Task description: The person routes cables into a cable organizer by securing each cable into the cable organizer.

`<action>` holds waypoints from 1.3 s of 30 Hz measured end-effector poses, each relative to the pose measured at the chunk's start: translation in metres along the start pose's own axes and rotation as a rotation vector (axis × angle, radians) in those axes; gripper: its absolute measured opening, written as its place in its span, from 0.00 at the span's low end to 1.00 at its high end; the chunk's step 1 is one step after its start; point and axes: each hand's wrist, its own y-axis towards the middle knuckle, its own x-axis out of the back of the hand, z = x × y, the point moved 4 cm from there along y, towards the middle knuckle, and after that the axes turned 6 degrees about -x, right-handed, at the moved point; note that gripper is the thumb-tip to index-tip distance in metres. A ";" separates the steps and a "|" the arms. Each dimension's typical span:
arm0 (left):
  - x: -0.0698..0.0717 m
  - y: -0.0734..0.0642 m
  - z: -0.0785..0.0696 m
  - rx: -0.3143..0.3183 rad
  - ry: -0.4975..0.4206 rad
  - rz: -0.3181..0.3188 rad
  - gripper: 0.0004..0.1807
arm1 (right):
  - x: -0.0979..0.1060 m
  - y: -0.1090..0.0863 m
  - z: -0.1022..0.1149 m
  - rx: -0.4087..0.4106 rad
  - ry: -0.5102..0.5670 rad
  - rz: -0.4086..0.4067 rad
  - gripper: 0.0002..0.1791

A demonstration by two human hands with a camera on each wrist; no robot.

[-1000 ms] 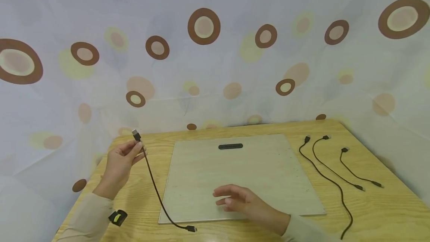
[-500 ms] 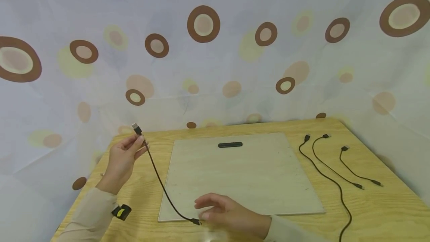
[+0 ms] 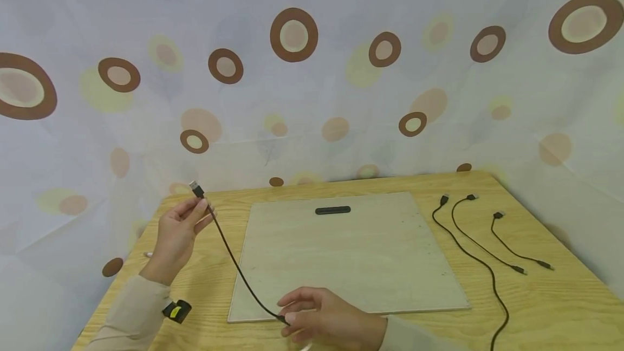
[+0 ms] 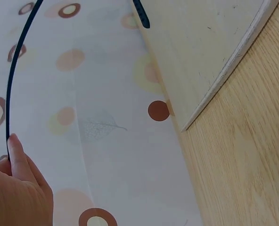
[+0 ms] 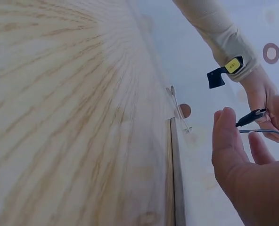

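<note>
My left hand (image 3: 177,234) holds up a thin black USB cable (image 3: 233,256), pinching it just below its larger metal-tipped plug (image 3: 196,188). From there the cable hangs slanting down to the right over the pale board (image 3: 341,259). Its small end connector (image 5: 251,117) sits between the fingers and thumb of my right hand (image 3: 331,316), whose fingers are loosely bent with a visible gap in the right wrist view. In the left wrist view the cable arcs upward from the left hand (image 4: 21,188).
Several black cables lie on the right of the wooden table (image 3: 536,307): a long one (image 3: 492,275), a medium one (image 3: 480,245) and a short one (image 3: 512,252). The board has a black slot (image 3: 333,210). A thin white cable (image 5: 177,106) shows beyond the table edge. Patterned cloth (image 3: 292,123) hangs behind.
My right hand has moved left and down to the hanging cable's lower connector. My left hand has risen slightly, still pinching the cable near its upper plug.
</note>
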 end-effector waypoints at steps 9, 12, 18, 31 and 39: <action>0.000 -0.001 0.001 -0.002 -0.025 -0.014 0.06 | -0.003 0.000 -0.003 -0.028 -0.033 0.018 0.24; -0.001 -0.001 0.001 -0.002 -0.019 -0.011 0.06 | -0.002 0.000 -0.004 -0.003 -0.053 -0.039 0.21; 0.000 -0.002 0.003 -0.004 0.012 -0.015 0.04 | 0.002 0.001 -0.005 0.037 -0.046 -0.143 0.17; -0.002 -0.004 0.005 -0.021 0.119 0.015 0.04 | 0.014 -0.009 0.002 0.137 0.006 -0.343 0.19; -0.009 0.000 0.011 -0.023 0.194 0.048 0.01 | 0.023 -0.016 0.004 0.127 -0.021 -0.402 0.22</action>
